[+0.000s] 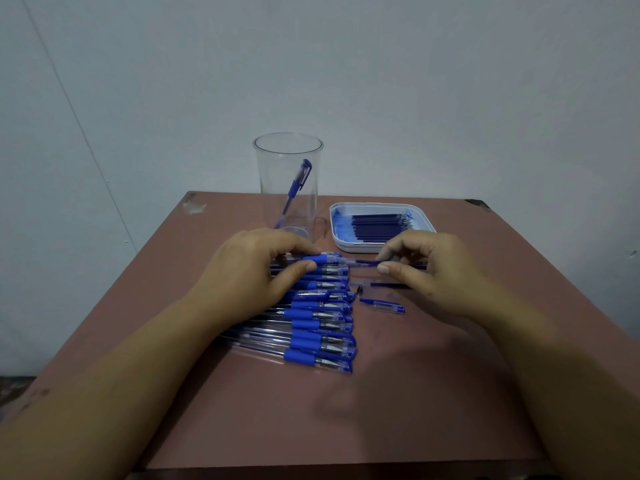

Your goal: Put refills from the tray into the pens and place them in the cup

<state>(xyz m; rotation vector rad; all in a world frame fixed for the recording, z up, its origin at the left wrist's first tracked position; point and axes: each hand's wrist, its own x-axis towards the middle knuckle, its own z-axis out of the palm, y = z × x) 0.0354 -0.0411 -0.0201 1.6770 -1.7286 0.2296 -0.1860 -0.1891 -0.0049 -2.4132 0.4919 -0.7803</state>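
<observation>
My left hand [258, 268] grips a clear pen barrel with a blue grip [323, 259], held level above a row of several pens [317, 327]. My right hand [427, 268] pinches a dark blue refill [367, 262] whose left end meets the barrel's open end. A white tray [427, 223] behind my right hand holds several refills [379, 225]. A tall clear cup [289, 188] stands at the back with one blue pen [294, 188] leaning inside.
On the brown table [381, 393] between the hands lie a blue pen cap [389, 307], a small dark metal tip [360, 289] and another refill [389, 285]. A pale wall rises just behind the table's far edge.
</observation>
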